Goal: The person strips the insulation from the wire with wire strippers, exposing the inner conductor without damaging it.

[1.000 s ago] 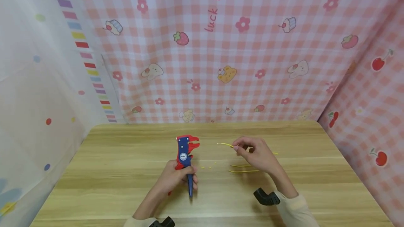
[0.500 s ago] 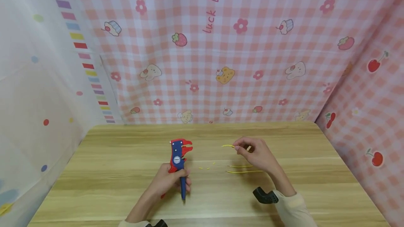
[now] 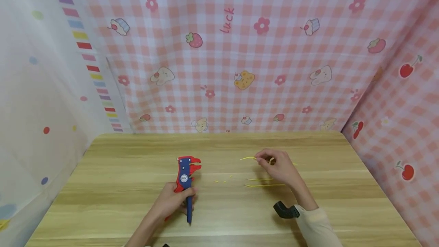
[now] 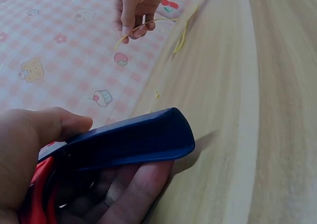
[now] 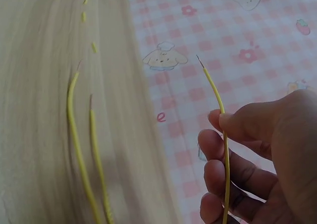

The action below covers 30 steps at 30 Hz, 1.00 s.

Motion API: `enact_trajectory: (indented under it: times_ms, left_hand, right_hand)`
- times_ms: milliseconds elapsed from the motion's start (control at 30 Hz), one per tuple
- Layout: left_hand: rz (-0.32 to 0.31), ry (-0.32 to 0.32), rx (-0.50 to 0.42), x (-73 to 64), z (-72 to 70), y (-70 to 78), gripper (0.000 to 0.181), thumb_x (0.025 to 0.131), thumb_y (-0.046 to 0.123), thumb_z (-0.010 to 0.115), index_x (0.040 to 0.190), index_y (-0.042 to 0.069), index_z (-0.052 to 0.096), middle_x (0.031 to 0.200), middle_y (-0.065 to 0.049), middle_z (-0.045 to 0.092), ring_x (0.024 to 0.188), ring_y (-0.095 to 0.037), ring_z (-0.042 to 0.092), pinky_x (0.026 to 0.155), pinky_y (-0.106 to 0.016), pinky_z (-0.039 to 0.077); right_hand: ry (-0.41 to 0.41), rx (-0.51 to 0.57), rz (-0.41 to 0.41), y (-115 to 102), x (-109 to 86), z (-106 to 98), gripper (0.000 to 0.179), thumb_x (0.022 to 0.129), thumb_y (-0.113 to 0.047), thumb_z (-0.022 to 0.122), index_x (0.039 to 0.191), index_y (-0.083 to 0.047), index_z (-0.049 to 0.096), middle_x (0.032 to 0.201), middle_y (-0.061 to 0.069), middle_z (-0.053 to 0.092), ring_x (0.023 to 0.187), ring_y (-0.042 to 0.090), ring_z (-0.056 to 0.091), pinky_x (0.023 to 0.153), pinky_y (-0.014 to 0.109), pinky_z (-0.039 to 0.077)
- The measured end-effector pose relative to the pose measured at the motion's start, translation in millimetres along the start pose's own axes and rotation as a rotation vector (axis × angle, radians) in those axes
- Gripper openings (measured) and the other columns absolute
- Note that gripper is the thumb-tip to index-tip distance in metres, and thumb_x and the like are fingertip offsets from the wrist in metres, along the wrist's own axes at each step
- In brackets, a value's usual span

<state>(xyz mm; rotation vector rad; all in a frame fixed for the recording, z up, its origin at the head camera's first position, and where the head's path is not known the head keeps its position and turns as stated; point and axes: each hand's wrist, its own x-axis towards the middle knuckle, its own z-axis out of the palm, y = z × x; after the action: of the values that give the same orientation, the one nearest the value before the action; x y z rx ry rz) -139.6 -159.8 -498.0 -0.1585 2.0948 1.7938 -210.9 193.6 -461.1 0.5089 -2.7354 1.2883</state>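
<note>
My left hand point(image 3: 173, 200) grips a blue and red wire stripper point(image 3: 184, 178) by its handles, with its red jaws pointing right and apart. In the left wrist view the thumb lies along the blue handle point(image 4: 133, 137) and fingers curl beneath it. My right hand point(image 3: 279, 167) pinches a yellow wire point(image 5: 214, 87) between thumb and forefinger, above the table. The bared metal end point(image 5: 200, 61) of this wire sticks out past the fingertips. Beneath the right hand, two more yellow wires point(image 3: 264, 186) lie on the table, their ends bare too.
Several short yellow insulation bits point(image 3: 216, 181) lie on the wooden table point(image 3: 219, 220) between the hands. Pink checked cloth point(image 3: 205, 60) hangs behind the table, and more cloth flanks both sides. A black wrist device point(image 3: 286, 210) sits by the right sleeve.
My left hand has moved left and toward the table's near edge with the wire stripper, away from the wire. The right hand has stayed nearly still, keeping its pinch on the yellow wire.
</note>
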Motion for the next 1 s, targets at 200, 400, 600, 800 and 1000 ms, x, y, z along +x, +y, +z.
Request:
enact_trajectory:
  times_ms: [200,400,600,800,1000]
  left_hand:
    - [0.011,0.059,0.073,-6.3,-3.8,1.6,0.036,0.095,0.027,0.073,0.112,-0.005,0.064,0.079,-0.01,0.071,0.063,-0.021,0.071,0.058,-0.036,0.063]
    - [-0.01,0.156,0.189,-13.4,-1.7,2.2,0.035,0.09,0.029,0.079,0.108,0.002,0.066,0.074,-0.007,0.072,0.052,-0.017,0.065,0.05,-0.032,0.059]
    - [-0.02,0.257,0.292,-17.7,1.8,3.5,0.039,0.088,0.03,0.081,0.111,0.002,0.066,0.066,-0.005,0.066,0.048,-0.015,0.061,0.046,-0.029,0.054]
    - [0.024,0.322,0.459,-19.7,2.1,5.7,0.046,0.084,0.038,0.083,0.11,0.002,0.07,0.073,-0.002,0.06,0.059,-0.015,0.049,0.048,-0.023,0.033]
    - [0.013,0.347,0.56,-21.2,5.1,3.7,0.041,0.081,0.043,0.083,0.093,0.007,0.068,0.07,-0.001,0.055,0.059,-0.016,0.045,0.049,-0.024,0.027]
  right_hand:
    - [0.008,-0.047,-0.004,10.5,1.8,1.3,0.008,0.098,-0.012,0.069,0.1,-0.01,0.077,0.087,0.004,0.075,0.068,0.011,0.057,0.065,0.022,0.05]
    - [-0.006,-0.078,0.016,19.8,2.5,3.6,0.009,0.098,-0.013,0.069,0.101,-0.01,0.077,0.089,0.002,0.075,0.072,0.011,0.059,0.067,0.024,0.052]
    - [-0.034,-0.11,0.043,24.8,2.3,6.3,0.009,0.098,-0.013,0.069,0.1,-0.011,0.077,0.095,0.001,0.075,0.079,0.011,0.062,0.072,0.026,0.053]
    - [-0.039,-0.146,0.054,29.0,2.3,10.1,0.008,0.096,-0.011,0.071,0.095,-0.013,0.079,0.101,0.004,0.077,0.087,0.014,0.067,0.08,0.032,0.057]
    - [-0.065,-0.144,0.06,33.2,0.2,11.0,0.009,0.094,-0.01,0.072,0.093,-0.014,0.08,0.097,0.003,0.076,0.087,0.014,0.067,0.079,0.032,0.056]
